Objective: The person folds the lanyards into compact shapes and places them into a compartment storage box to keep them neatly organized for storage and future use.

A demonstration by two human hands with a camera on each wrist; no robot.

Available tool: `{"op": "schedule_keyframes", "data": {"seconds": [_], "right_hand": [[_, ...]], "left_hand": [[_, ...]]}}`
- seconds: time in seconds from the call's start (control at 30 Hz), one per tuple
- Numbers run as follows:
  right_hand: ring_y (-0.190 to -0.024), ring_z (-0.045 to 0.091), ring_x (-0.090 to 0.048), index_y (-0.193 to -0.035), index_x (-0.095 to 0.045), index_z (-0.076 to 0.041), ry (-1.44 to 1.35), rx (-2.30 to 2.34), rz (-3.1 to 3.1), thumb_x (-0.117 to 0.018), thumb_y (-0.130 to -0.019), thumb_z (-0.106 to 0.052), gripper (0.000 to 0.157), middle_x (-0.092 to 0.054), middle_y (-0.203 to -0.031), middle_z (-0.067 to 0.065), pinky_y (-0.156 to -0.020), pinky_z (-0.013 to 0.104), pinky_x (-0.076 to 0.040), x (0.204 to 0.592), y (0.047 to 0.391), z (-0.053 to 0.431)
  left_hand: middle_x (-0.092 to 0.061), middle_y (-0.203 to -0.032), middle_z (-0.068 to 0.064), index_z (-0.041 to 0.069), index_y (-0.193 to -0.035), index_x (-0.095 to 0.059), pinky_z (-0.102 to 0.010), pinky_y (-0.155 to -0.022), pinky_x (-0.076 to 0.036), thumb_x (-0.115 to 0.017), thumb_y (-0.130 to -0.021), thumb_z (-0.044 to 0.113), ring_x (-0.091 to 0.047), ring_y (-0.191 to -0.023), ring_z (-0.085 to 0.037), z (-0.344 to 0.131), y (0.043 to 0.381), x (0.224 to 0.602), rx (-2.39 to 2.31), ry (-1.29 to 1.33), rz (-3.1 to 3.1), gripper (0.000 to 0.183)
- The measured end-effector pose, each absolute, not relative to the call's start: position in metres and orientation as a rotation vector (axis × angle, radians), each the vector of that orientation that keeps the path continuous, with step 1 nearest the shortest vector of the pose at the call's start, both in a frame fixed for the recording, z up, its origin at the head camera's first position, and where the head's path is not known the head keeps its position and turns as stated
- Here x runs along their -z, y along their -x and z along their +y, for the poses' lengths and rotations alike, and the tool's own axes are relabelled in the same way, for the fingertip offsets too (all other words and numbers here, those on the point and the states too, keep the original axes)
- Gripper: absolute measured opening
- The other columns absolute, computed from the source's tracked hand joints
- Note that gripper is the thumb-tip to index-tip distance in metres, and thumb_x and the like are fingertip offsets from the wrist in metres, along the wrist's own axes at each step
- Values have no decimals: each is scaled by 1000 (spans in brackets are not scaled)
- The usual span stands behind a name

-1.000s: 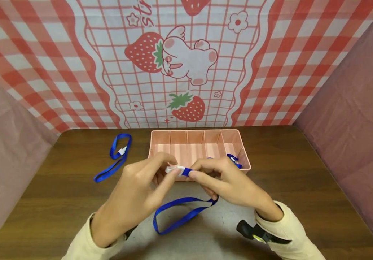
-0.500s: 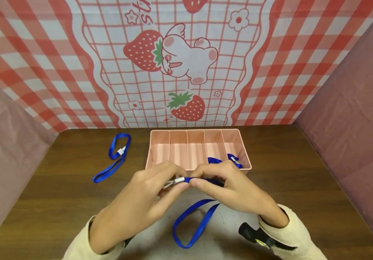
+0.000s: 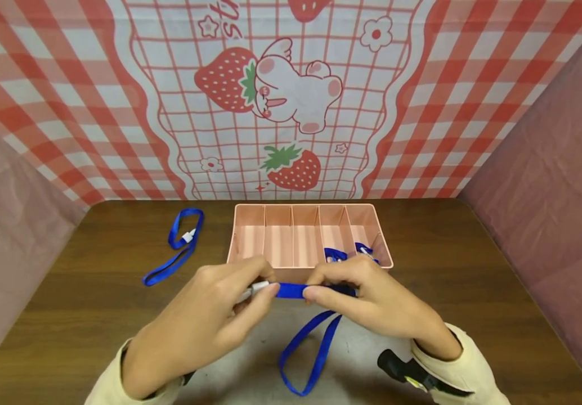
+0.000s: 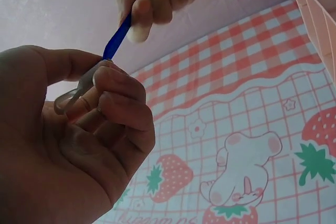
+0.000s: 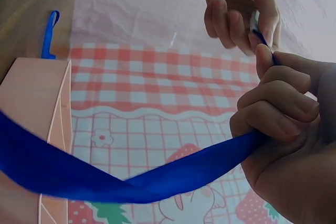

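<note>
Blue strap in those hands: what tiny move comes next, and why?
I'd probably fold the blue strap over: the left hand pinches the end with a white clip, the right hand grips farther along, and a loop trails loose.

Hands (image 5: pixel 291 116) pinch blue strap (image 5: pixel 184 174); loose length partly hides pink box (image 5: pixel 34 90).

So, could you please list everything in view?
Tray: one, pink, centre
Table: one, brown, under tray
Held lanyard: one, blue and white, in front of tray
Loose lanyard: one, blue and white, table's left
Stored lanyards: two visible, blue, two rightmost compartments
Checked cloth: one, red and white, behind table
Side cloths: two, pink, flanking table
Left hand, right hand: one each, on held lanyard
Sleeves: two, cream, bottom edge
Wrist gear: two, black, by sleeves
</note>
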State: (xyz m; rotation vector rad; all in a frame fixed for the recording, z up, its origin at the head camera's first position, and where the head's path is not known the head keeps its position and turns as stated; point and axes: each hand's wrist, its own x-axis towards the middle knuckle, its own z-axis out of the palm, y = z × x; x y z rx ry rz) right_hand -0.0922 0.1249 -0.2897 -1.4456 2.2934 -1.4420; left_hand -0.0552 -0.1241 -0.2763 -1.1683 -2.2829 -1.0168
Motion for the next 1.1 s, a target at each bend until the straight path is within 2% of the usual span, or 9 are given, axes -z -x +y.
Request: {"op": "schedule_keyframes", "data": {"seconds": [0.17,0.4,0.67,0.9,1.1], "right_hand": [[-69,5,-49,-89,-66,-22,1388,1429,2309,-62,-97,-1,23,-54,-77,-13,-59,23,-43,287,93,130],[-62,4,-42,-89,-64,-22,1356,1394,2336,-66,-95,-4,20,-45,-72,-14,-53,20,-35,286,94,137],[-64,2,-44,-91,-65,-23,1361,1361,2388,-66,-94,-3,20,-47,-74,-16,-54,19,-37,283,96,144],[-67,4,-50,-91,-68,-23,1347,1378,2466,-67,-93,0,23,-59,-79,-14,-54,21,-41,277,98,152],[-65,4,-50,-90,-67,-24,1355,1393,2453,-67,-93,1,24,-58,-76,-14,-52,21,-40,276,101,153]], "left_hand": [[-45,-68,13,16,-89,-56,-9,-49,-32,-57,-97,7,-39,-58,5,-129,56,273,984,1128,-2292,12],[-45,-65,14,15,-89,-57,-10,-47,-30,-58,-96,8,-37,-55,5,-134,59,272,949,1080,-2308,10],[-46,-67,14,16,-89,-57,-10,-48,-30,-59,-95,7,-37,-55,5,-139,60,271,977,1052,-2317,12],[-47,-70,12,15,-89,-54,-12,-50,-35,-58,-95,6,-41,-57,3,-142,65,270,1002,1040,-2321,12],[-50,-72,12,14,-90,-55,-13,-51,-36,-60,-94,3,-41,-55,2,-148,69,269,1026,998,-2331,13]]}}
